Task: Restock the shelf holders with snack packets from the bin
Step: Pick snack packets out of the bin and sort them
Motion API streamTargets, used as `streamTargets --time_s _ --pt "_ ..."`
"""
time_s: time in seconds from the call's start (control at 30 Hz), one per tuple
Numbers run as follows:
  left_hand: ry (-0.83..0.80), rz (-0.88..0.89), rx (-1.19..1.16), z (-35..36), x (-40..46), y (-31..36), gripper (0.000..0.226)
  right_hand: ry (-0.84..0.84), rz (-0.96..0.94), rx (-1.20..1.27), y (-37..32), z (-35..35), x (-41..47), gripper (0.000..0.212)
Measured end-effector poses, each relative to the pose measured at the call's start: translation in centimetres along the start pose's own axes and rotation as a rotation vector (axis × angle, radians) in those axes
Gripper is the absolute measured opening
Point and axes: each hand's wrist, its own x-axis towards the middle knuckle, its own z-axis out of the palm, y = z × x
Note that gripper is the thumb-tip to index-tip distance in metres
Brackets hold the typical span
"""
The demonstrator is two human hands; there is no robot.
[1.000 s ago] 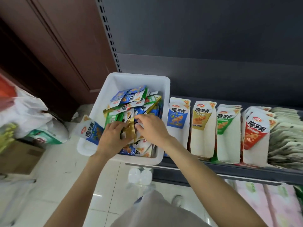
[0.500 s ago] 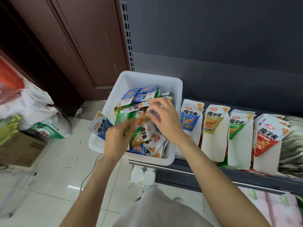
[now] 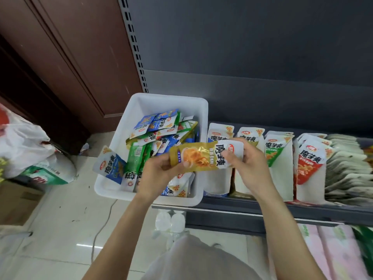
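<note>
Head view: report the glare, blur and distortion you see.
Head view: wide-angle bending bows the shelf upright; soft glare on the floor tiles and the yellow packet; the edges smear, notably the white bag and the pink packs; centre fairly sharp.

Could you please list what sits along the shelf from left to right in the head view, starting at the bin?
White bin of mixed snack packets → blue-labelled holder → yellow-labelled holder → green-labelled holder → red-labelled holder → row of pale packets at the right edge.
</note>
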Motion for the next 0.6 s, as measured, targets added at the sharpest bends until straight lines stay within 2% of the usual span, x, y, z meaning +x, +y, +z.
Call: streamTargets --time_s 0.13,0.2,0.3,0.37,0.47,0.53,0.6 --pt "-0.091 0.084 0.070 3.5 0.9 0.1 0.004 0.287 -0.044 -0.104 0.4 -6.5 -2.7 0.017" --pt "-0.098 0.149 0.202 5.5 1.6 -0.1 0.003 0.427 -0.032 -0.309 0.4 -9.5 -3.5 0.012" --pt "-0.126 0.261 0.484 8.7 3.0 -0.4 0.004 0.522 -0.041 -0.663 0.6 -11.9 -3.0 0.020" --pt "-0.166 0.263 0.640 10.7 4.1 -0.9 0.014 0.483 -0.106 -0.830 0.4 -11.2 -1.7 0.019" --pt "-0.195 0.217 0.768 12.9 5.5 -2.2 0.032 0.321 -0.130 -1.133 0.4 -8.6 1.1 0.026" --pt "-0.193 0.210 0.822 14.0 5.9 -2.8 0.035 0.211 -0.122 -1.347 0.6 -7.5 2.9 0.029" --pt "-0.183 0.206 0.827 14.5 6.0 -3.1 0.032 0.096 -0.104 -1.442 1.0 -7.1 4.4 0.032"
